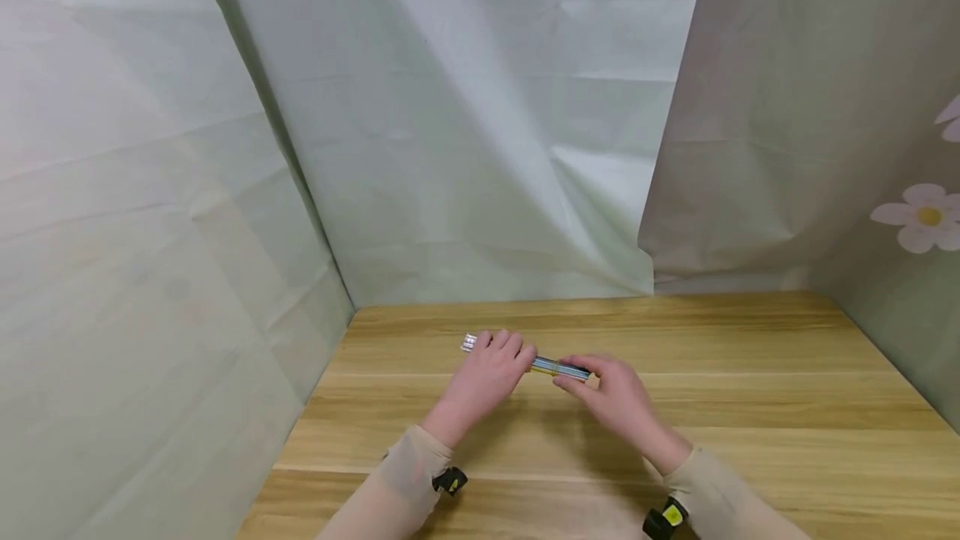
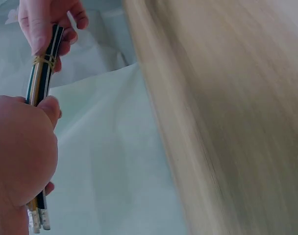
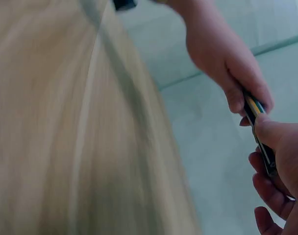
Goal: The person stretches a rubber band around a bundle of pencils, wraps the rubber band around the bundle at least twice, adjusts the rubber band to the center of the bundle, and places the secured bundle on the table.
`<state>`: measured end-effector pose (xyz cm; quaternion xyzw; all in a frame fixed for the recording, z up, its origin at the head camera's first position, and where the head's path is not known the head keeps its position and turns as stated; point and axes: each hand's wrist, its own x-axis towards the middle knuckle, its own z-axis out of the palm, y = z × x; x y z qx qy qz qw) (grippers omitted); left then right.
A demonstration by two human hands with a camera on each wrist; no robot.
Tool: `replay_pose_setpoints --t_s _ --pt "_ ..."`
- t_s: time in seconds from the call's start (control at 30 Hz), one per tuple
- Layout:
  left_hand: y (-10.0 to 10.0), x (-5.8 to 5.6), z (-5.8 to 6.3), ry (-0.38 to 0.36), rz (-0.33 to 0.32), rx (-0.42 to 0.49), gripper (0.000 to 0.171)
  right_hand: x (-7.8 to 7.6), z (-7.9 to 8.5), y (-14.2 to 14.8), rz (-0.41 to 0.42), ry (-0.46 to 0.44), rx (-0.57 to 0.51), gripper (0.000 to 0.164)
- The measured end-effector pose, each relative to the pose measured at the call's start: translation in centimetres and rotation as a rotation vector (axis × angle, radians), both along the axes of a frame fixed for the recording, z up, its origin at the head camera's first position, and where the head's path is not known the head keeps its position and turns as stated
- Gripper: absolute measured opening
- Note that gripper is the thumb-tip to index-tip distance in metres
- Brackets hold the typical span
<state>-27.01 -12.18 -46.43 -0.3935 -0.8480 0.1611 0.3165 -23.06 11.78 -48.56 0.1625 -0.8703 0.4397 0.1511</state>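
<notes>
A slim bundle of pencils [image 1: 546, 366], in dark, white and yellow tones, is held over the table between both hands. My left hand [image 1: 487, 375] wraps its fingers round the bundle's middle and eraser-end half. Pale erasers [image 2: 45, 223] stick out below that hand in the left wrist view. Toward the other end, a yellowish rubber band [image 2: 43, 61] is wound round the pencils. My right hand [image 1: 621, 400] pinches the bundle by the band, thumb on one side and fingers behind. In the right wrist view, the pencils [image 3: 267, 155] run between the two hands.
Beneath the hands lies a wood-grain table [image 1: 750, 373]. Pale cloth sheets [image 1: 465, 148] hang behind it and along the left side. White flowers [image 1: 928, 217] are printed on the right-hand cloth. Each wrist wears a black strap [image 1: 450, 481].
</notes>
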Motion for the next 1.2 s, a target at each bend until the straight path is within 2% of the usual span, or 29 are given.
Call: replay_pose_setpoints --t_s 0.07,0.2,0.3,0.4,0.47,0.63,0.77,0.9,1.03,1.1,1.2 --pt "0.1 0.0 -0.1 -0.028 0.005 0.007 0.02 -0.1 0.2 0.5 -0.011 0.112 0.121 0.025" --pt "0.0 0.0 0.0 -0.099 0.042 0.06 0.023 -0.2 0.5 1.8 -0.038 0.217 0.251 0.025" --pt "-0.4 -0.1 0.0 -0.132 0.072 0.104 0.022 -0.2 0.6 3.0 -0.058 0.249 0.282 0.026" --pt "-0.6 -0.1 -0.1 -0.143 0.059 0.12 0.021 -0.2 0.7 3.9 -0.044 0.26 0.283 0.027" --pt "-0.5 -0.1 -0.1 -0.142 0.041 0.114 0.021 -0.3 0.7 4.1 -0.023 0.265 0.285 0.027" --pt "0.1 0.1 -0.3 -0.136 0.047 0.085 0.019 -0.5 1.0 3.7 0.017 0.297 0.284 0.025" --pt "1.2 0.5 -0.4 -0.141 0.018 0.067 0.019 -0.6 1.6 2.9 0.066 0.347 0.346 0.026" --pt "1.7 0.8 -0.5 -0.196 0.018 0.092 0.016 -0.5 2.3 2.4 0.044 0.31 0.444 0.039" --pt "1.0 0.5 -0.7 -0.238 0.012 0.135 0.014 -0.3 2.6 3.3 -0.002 0.229 0.481 0.051" --pt "0.4 0.3 -0.9 -0.222 0.001 0.15 0.015 -0.3 2.7 3.9 -0.016 0.211 0.483 0.047" --pt "0.0 0.1 -0.9 -0.188 -0.009 0.164 0.017 -0.5 2.8 4.4 -0.025 0.237 0.477 0.034"
